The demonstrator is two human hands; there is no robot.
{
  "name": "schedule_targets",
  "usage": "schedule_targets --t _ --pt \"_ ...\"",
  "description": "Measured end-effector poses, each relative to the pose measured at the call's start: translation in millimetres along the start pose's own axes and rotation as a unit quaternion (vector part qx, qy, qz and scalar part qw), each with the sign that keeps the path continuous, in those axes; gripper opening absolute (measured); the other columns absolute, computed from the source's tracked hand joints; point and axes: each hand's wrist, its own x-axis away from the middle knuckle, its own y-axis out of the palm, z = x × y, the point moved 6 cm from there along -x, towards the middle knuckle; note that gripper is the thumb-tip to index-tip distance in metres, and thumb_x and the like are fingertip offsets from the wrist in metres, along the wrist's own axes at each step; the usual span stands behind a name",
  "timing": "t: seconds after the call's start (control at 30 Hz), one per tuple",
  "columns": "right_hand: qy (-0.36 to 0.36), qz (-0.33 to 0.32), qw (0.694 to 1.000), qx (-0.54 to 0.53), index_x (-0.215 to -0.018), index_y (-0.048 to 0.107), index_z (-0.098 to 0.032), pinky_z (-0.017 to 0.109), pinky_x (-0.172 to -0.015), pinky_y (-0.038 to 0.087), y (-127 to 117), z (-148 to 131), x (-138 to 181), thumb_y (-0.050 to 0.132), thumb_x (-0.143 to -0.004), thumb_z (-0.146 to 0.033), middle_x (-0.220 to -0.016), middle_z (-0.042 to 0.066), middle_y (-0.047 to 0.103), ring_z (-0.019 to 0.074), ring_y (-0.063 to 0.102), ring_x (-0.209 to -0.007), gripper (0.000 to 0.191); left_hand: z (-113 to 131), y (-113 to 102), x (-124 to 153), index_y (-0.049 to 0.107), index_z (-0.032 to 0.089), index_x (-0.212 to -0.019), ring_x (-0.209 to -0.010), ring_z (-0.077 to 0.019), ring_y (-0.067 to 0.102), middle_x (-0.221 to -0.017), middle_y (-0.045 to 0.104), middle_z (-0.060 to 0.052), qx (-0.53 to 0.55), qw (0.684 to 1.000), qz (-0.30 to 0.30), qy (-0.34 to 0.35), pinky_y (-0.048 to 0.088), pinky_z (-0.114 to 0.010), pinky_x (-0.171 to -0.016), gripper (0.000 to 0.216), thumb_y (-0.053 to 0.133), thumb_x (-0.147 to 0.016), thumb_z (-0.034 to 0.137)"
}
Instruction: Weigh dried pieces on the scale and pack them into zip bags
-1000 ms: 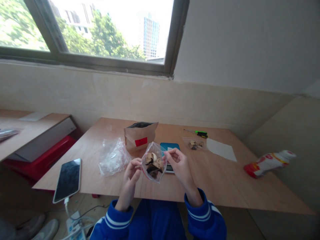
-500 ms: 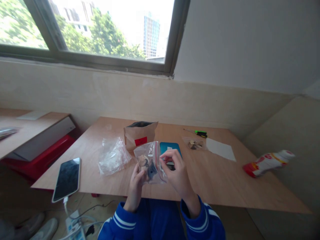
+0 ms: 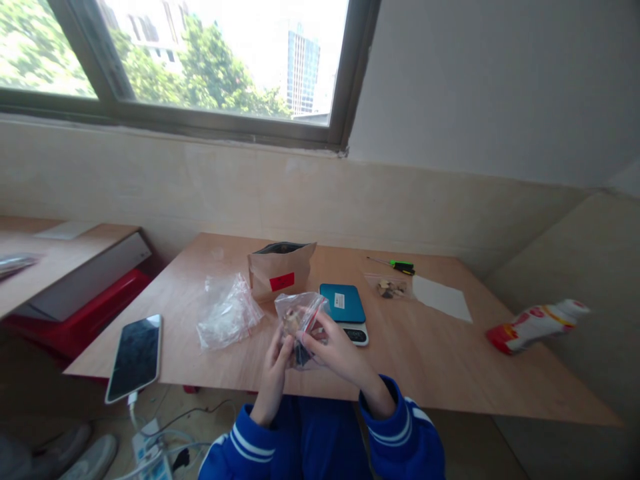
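Observation:
Between my hands, above the table's front edge, is a clear zip bag (image 3: 303,308) with a red seal strip, holding tan and dark pieces too blurred to name. My left hand (image 3: 276,353) grips its left side, thumb in front. My right hand (image 3: 334,341) is closed on the seal side, its fingers pinching the plastic. Just beyond my right hand lies a small digital scale (image 3: 343,304) with a teal top and a dark display. Behind the bag stands an open brown paper pouch (image 3: 278,272) with a red label.
Crumpled clear bags (image 3: 227,313) and a charging phone (image 3: 134,359) lie to the left. On the right are another bag of pieces (image 3: 390,288), a screwdriver (image 3: 400,265), white paper (image 3: 441,297) and a red-and-white bottle (image 3: 535,325) on its side.
My right hand has moved left and down onto the bag, uncovering the scale's display. The bag's top has folded inward and its seal edge now tilts.

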Motion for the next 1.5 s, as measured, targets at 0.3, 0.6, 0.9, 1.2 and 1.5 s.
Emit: schedule_targets --t 0.3,0.6,0.9,1.2,1.5 --pt "0.015 -0.012 0.996 -0.090 -0.104 0.055 -0.019 0.038 -0.091 0.048 -9 12 -10 0.077 -0.067 -0.031 -0.104 0.006 0.065 0.0205 0.063 -0.096 0.045 -9 -7 -1 0.065 0.020 -0.115 -0.123 -0.0283 0.050 -0.125 0.061 -0.009 0.011 0.999 0.012 -0.042 0.037 -0.041 -0.105 0.050 0.071 -0.071 0.042" --pt "0.026 0.001 0.996 -0.082 -0.112 0.049 -0.022 0.032 -0.079 0.053 -8 10 -7 0.071 -0.073 -0.030 -0.102 0.004 0.065 0.0160 0.066 -0.086 0.046 -9 5 3 0.069 0.015 -0.103 -0.102 -0.0264 0.064 -0.107 0.070 -0.013 0.084 0.993 -0.007 -0.085 0.049 -0.036 -0.090 0.044 0.070 -0.071 0.046" --pt "0.014 -0.042 0.999 -0.030 -0.110 0.045 -0.021 0.031 -0.082 0.053 -7 1 -3 0.070 -0.073 -0.026 -0.110 0.005 0.058 0.0162 0.064 -0.092 0.044 -7 3 3 0.065 0.017 -0.113 -0.107 -0.0264 0.062 -0.117 0.066 -0.012 0.113 0.990 0.015 -0.079 0.051 -0.034 -0.089 0.047 0.068 -0.074 0.043" --pt "-0.016 -0.036 0.992 -0.121 -0.103 0.027 -0.027 0.033 -0.085 0.052 -4 -4 -4 0.065 -0.075 -0.018 -0.107 0.002 0.055 0.0144 0.063 -0.093 0.048 -5 14 6 0.059 0.017 -0.121 -0.109 -0.0270 0.061 -0.119 0.065 -0.012 0.173 0.975 -0.039 -0.136 0.050 -0.040 -0.091 0.048 0.055 -0.083 0.046" --pt "-0.058 -0.054 0.990 -0.118 -0.121 0.040 -0.028 0.031 -0.093 0.047 -4 -12 -4 0.063 -0.080 -0.022 -0.113 0.004 0.050 0.0149 0.058 -0.102 0.047 -4 11 8 0.059 0.017 -0.120 -0.112 -0.0243 0.059 -0.121 0.064 -0.009 0.214 0.965 -0.003 -0.152 0.045 -0.038 -0.097 0.042 0.051 -0.087 0.041"
